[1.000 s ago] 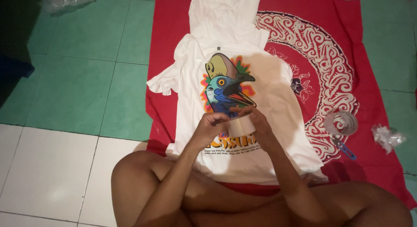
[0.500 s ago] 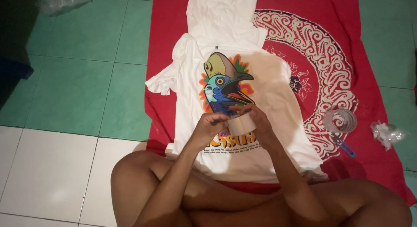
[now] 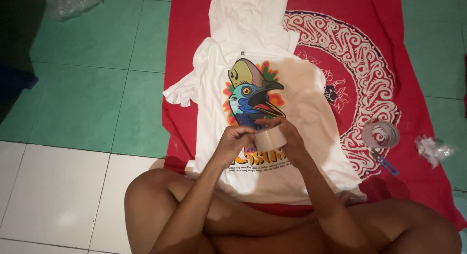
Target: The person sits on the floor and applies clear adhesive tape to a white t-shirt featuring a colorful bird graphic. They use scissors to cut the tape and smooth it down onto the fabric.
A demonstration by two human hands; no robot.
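Both of my hands meet over a white T-shirt [image 3: 301,103] with a colourful bird print, which lies flat on a red patterned cloth [image 3: 374,45]. My right hand [image 3: 287,139] grips a roll of beige tape [image 3: 270,138]. My left hand [image 3: 234,142] touches the roll's left side with its fingers curled at the edge. The roll hovers just above the shirt's printed lettering. My bare knees frame the bottom of the view.
A second white garment [image 3: 248,15] lies above the T-shirt. A roll of clear tape [image 3: 381,135] and a blue-handled tool [image 3: 386,162] rest on the cloth at right. Crumpled plastic [image 3: 433,149] lies beyond. A plastic bag [image 3: 70,1] sits top left on green tiles.
My hands have stayed in place over the shirt, with only small finger movements on the tape roll.
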